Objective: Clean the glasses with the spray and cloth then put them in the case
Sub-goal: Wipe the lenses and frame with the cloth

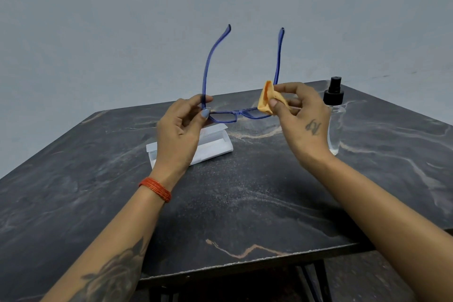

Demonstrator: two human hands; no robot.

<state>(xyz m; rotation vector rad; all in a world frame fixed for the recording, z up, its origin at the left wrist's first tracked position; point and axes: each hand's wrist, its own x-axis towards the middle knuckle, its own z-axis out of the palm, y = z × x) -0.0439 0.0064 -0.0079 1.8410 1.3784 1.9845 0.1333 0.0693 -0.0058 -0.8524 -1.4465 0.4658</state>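
Observation:
Blue-framed glasses hang in the air above the table, lenses down and both temple arms pointing up. My left hand pinches the frame's left corner at the hinge. My right hand holds a folded orange cloth pressed around the right lens. Under my left hand lies a white glasses case, open and partly hidden by the wrist. The clear spray bottle with a black pump top stands upright behind my right hand.
A dark marbled table carries everything; its front edge runs near the bottom right, with black legs below. A plain grey wall rises behind it. Red bangles sit on my left wrist.

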